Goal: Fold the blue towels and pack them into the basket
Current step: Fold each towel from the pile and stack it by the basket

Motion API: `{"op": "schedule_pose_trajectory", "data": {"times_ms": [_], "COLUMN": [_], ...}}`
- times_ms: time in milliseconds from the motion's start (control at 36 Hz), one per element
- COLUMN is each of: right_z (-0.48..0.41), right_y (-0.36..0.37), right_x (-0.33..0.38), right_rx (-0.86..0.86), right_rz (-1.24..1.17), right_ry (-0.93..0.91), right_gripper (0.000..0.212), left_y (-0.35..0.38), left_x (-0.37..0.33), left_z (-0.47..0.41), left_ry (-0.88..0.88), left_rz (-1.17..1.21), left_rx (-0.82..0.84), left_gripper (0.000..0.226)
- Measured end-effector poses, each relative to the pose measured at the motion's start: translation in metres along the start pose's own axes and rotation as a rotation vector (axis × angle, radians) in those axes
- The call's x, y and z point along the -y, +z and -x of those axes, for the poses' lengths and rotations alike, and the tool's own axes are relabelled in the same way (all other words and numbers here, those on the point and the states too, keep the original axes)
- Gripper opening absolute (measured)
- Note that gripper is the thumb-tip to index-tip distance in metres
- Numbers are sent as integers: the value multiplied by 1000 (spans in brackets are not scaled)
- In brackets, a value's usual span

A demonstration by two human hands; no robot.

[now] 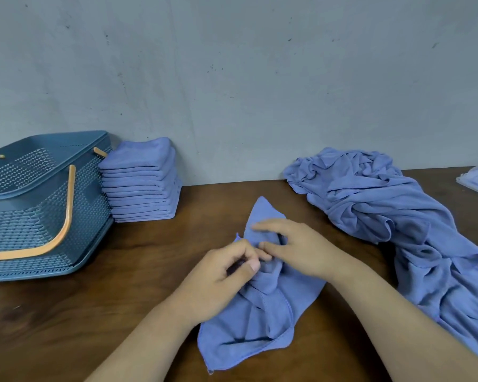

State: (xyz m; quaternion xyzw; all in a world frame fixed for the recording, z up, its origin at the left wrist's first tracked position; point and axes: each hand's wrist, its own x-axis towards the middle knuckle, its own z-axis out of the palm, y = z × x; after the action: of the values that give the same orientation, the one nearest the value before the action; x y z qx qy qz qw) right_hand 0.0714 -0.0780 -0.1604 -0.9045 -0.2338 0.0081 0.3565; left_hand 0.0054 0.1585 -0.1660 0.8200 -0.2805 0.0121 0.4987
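Head view: my left hand (218,277) and right hand (298,249) both pinch their fingers on a crumpled blue towel (260,323) mid-worktop (122,285); the basket (39,216) stands far left, beside a folded stack (141,180).

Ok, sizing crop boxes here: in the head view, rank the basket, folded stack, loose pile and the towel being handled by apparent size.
1. loose pile
2. basket, though the frame edge cuts it off
3. towel being handled, enlarged by nearness to the camera, so close to the basket
4. folded stack
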Motion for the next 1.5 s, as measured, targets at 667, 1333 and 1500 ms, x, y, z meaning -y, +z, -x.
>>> {"op": "schedule_pose_trajectory", "data": {"times_ms": [667,1333,1500], "right_z": [6,4,4], "right_y": [-32,-1,2], "right_x": [7,-5,12], "right_rx": [-662,-167,-277], "right_rz": [38,468,331], "right_ry": [70,278,230], "right_gripper": [11,58,26], "left_y": [-52,-55,-47], "left_x": [40,-11,13], "left_z": [-3,2,-4], "left_ry": [-735,-562,-161], "left_rz": [-898,-239,-503], "left_rx": [-164,175,-55], "left_gripper": [55,69,23]}}
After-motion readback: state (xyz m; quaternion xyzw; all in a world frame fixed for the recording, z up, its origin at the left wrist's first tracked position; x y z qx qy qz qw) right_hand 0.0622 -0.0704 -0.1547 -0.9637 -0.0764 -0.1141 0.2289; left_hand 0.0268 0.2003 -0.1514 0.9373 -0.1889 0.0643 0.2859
